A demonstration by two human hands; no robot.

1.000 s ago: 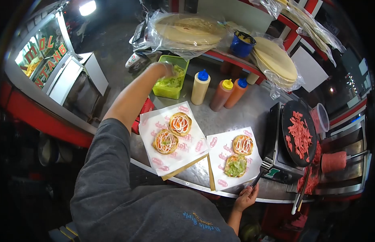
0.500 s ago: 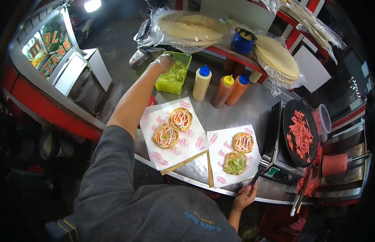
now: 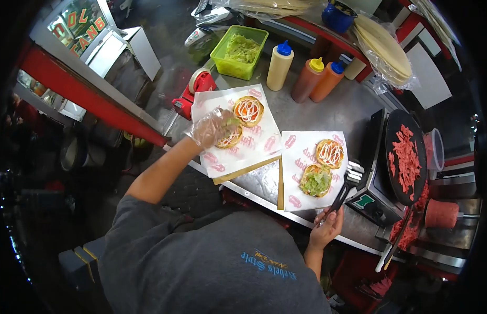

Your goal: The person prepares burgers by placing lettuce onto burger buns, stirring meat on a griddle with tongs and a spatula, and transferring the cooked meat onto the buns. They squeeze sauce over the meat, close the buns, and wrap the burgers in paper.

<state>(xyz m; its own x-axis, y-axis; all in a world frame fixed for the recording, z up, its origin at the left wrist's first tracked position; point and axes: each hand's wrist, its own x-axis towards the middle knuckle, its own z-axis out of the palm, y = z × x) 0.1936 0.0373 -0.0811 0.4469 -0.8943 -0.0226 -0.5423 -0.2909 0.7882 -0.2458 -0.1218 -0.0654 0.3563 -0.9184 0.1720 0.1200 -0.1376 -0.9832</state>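
Note:
My left hand (image 3: 212, 129), in a clear plastic glove, is over the lower sauced bun half (image 3: 230, 138) on the left paper sheet (image 3: 235, 162). Its fingers are closed on shredded lettuce (image 3: 231, 123). Just above lies another bun half (image 3: 248, 111) with red and white sauce. My right hand (image 3: 327, 227), bare, grips the black handle of a slotted spatula (image 3: 353, 175) at the counter's front edge. Beside it, the right paper sheet (image 3: 301, 144) bears a sauced bun half (image 3: 329, 153) and one topped with lettuce (image 3: 315, 181).
A green tub (image 3: 220, 60) of lettuce stands at the back, near a red tape dispenser (image 3: 193, 94). Sauce bottles (image 3: 279, 68) line the counter. Right of the papers, a round black pan (image 3: 392, 178) with reddish meat sits on a burner (image 3: 369, 201). Flatbreads (image 3: 384, 47) lie on the shelf.
My left hand has moved from the lettuce tub down to the left bun, bringing lettuce. My right hand has raised the spatula, whose metal head now shows. The view has shifted.

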